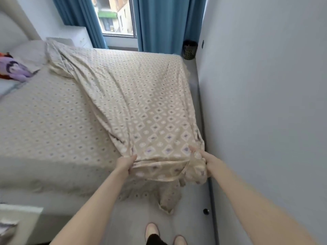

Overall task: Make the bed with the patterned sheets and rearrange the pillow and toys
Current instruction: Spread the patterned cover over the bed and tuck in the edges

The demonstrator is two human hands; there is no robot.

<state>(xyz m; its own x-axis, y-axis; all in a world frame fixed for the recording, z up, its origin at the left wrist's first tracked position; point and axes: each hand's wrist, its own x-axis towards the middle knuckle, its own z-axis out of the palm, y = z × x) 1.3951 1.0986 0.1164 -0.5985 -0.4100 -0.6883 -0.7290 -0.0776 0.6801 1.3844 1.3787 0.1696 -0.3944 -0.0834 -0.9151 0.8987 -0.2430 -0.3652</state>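
Observation:
A beige patterned sheet (pixel 141 103) with diamond and dot prints lies across the right half of the bed (pixel 44 121), stretched from the far head end toward me. My left hand (pixel 126 163) and my right hand (pixel 203 156) each grip its near edge, bunched, at the foot of the bed. Part of the sheet hangs down to the floor below my hands. A purple and white soft toy (pixel 14 69) lies at the far left by a grey pillow (pixel 30 53). The left half of the bed shows a paler patterned cover.
A grey wall (pixel 265 103) runs close along the right, leaving a narrow floor strip. Blue curtains (pixel 159 23) frame a window at the far end. A dark bin (pixel 190 49) stands in the far corner. A white nightstand (pixel 79 36) is beside the headboard. My feet are at bottom centre.

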